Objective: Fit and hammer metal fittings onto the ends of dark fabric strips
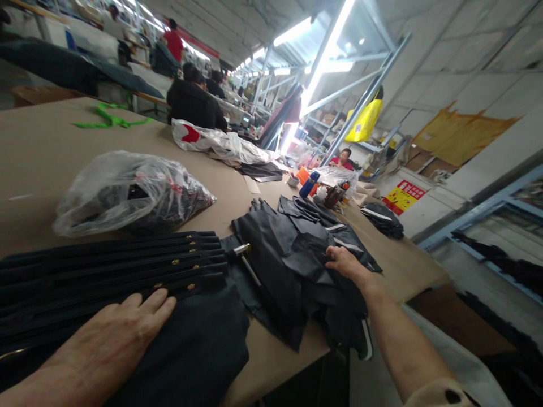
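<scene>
My left hand (123,322) lies flat on a stack of dark garment pieces (182,350), fingers stretched over the cloth. Folded edges with small gold-coloured metal fasteners (193,266) run in overlapping rows just beyond its fingertips. To the right, my right hand (345,263) rests on a loose pile of black fabric pieces (275,249), thumb and fingers slightly bent and apart. Some of those pieces carry pale stripes. Between the two hands, a small hammer (243,249) with a metal head lies on the dark cloth.
A clear plastic bag (131,195) with dark contents sits behind the stack on the brown-covered table (34,158). Green strips (111,117) lie at the far left. A blue bottle (309,184) and more folded dark cloth (383,219) stand farther right. People work in the background.
</scene>
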### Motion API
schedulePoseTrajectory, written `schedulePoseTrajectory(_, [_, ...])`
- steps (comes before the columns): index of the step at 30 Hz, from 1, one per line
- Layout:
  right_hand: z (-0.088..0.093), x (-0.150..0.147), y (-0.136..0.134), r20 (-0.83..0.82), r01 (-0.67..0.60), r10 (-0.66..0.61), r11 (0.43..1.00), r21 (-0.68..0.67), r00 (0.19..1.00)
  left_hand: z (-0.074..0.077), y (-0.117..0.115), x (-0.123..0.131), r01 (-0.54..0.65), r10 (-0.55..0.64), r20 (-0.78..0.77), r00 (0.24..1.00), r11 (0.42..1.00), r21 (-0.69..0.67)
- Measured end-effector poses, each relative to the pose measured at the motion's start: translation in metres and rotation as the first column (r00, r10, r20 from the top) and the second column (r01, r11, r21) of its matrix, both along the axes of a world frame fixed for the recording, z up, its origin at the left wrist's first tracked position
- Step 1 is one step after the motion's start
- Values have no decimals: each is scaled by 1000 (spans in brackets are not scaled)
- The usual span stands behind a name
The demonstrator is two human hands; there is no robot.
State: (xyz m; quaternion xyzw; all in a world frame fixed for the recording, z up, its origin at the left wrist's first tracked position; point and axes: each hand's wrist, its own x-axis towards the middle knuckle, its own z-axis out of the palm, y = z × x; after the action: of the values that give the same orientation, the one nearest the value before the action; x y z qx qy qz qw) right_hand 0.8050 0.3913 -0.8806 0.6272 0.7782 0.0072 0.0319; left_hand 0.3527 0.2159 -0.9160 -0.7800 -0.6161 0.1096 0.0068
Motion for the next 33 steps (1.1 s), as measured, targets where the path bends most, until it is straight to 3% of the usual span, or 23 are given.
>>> schedulePoseTrajectory(4, [5,0,9,-62,-37,40,998,42,997,6,0,1,1,-1,-15,1000,999,-39])
schedulePoseTrajectory(10, [42,-5,5,-120,-29,68,954,298,990,10,1,4,-29,26,-30,999,993,-115])
schedulePoseTrajectory(14, [61,-29,-19,-45,-63,87,921,385,995,4,-2,1,7,-10,50,999,999,49])
schedulePoseTrajectory(16, [61,-54,-45,52,-162,153,934,319,987,-1,-4,-1,34,-46,81,996,990,140])
schedulePoseTrajectory(18, [57,-82,-77,74,-278,270,950,142,960,-5,-5,-3,41,-55,76,996,984,173])
schedulePoseTrajectory(19, [54,-94,-93,20,-336,336,942,24,942,-7,-5,-3,36,-49,65,997,983,181])
schedulePoseTrajectory(21, [52,-112,-117,-179,-451,419,866,-215,890,-9,-5,-3,30,-40,49,998,980,195])
schedulePoseTrajectory(23, [54,-114,-124,-365,-495,385,820,-286,848,-8,-5,-4,35,-45,49,998,979,199])
schedulePoseTrajectory(25, [61,-103,-111,-429,-406,308,900,-158,849,-6,-6,-4,43,-55,60,997,982,183])
schedulePoseTrajectory(26, [65,-94,-97,-404,-312,263,948,-60,876,-6,-6,-3,49,-62,68,996,984,173])
schedulePoseTrajectory(28, [70,-72,-63,-282,-123,141,989,80,949,-4,-6,-3,51,-63,76,995,986,158])
schedulePoseTrajectory(30, [68,-54,-30,-153,4,11,995,99,988,-3,-6,-1,34,-48,80,996,986,164])
schedulePoseTrajectory(33, [52,-37,2,-72,87,-85,996,27,994,4,-6,2,0,-15,92,996,987,159])
